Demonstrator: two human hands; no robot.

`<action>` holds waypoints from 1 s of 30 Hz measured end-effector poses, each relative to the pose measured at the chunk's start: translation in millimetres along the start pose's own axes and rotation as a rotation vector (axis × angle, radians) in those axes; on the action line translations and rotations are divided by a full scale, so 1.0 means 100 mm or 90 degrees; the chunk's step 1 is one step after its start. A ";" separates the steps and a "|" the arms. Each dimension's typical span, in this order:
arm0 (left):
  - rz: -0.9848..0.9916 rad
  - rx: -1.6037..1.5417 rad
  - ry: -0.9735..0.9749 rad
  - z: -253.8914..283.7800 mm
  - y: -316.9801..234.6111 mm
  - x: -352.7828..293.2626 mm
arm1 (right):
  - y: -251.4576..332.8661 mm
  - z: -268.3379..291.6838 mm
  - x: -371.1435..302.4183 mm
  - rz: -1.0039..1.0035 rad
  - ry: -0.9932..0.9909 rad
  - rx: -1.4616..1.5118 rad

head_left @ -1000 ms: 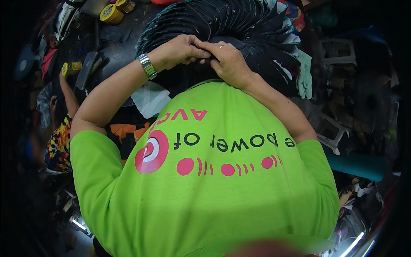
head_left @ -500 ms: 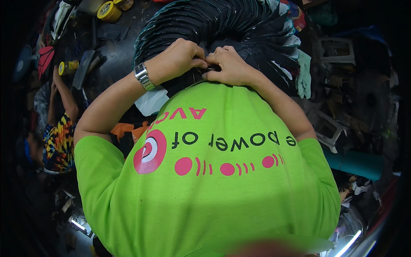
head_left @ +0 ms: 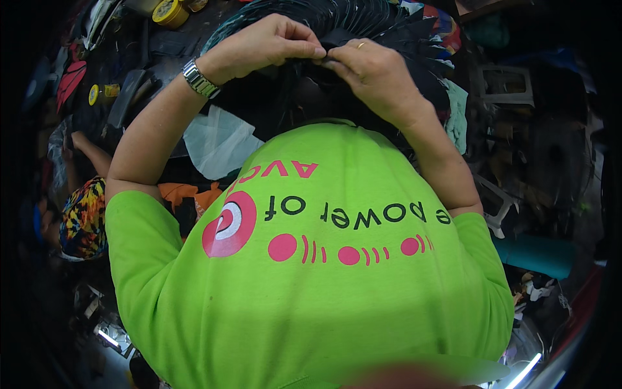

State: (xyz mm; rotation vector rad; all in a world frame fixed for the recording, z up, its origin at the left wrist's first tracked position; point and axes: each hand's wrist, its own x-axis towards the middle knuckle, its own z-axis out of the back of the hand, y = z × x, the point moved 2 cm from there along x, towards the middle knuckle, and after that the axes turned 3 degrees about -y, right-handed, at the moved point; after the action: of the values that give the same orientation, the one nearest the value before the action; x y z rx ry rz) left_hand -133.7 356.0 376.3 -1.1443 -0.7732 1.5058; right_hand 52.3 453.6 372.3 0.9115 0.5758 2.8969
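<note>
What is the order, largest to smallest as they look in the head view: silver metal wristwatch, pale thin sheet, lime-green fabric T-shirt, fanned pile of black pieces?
1. Lime-green fabric T-shirt
2. Fanned pile of black pieces, partly hidden
3. Pale thin sheet
4. Silver metal wristwatch

Yellow tub at upper left, co-worker's multicoloured garment, orange cloth, teal roll

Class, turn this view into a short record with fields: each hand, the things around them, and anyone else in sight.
Left hand: thumb and fingers pinched on dark material; silver watch at wrist
Right hand: pinching the same material; wears a ring
Beyond hands: fanned black sheets
Left side: pale sheet, yellow tub
Right side: pale green cloth, teal roll
Other person: multicoloured garment, far left
</note>
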 end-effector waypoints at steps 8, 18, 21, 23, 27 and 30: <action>-0.106 0.130 -0.146 -0.17 0.19 -0.15 | -0.18 -0.11 -0.04 -0.283 0.155 0.658; -0.006 0.197 -0.313 -0.50 0.44 -0.55 | -0.21 -0.28 -0.35 -0.595 0.301 0.979; -0.034 0.252 -0.337 -0.61 0.45 -0.60 | -0.29 -0.21 -0.49 -0.622 0.326 0.934; -0.088 0.288 -0.356 -0.66 0.43 -0.62 | -0.36 -0.17 -0.57 -0.652 0.335 0.906; -0.031 0.288 -0.390 -0.69 0.43 -0.69 | -0.44 -0.14 -0.71 -0.630 0.350 0.865; 0.040 0.327 -0.353 -0.71 0.42 -0.75 | -0.41 -0.14 -0.74 -0.571 0.399 0.820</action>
State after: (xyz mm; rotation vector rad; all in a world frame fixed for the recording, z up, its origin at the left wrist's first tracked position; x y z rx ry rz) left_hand -82.3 266.8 334.2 -0.3693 -0.6510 1.9610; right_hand 102.7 475.6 306.7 -0.3528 2.2223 1.6696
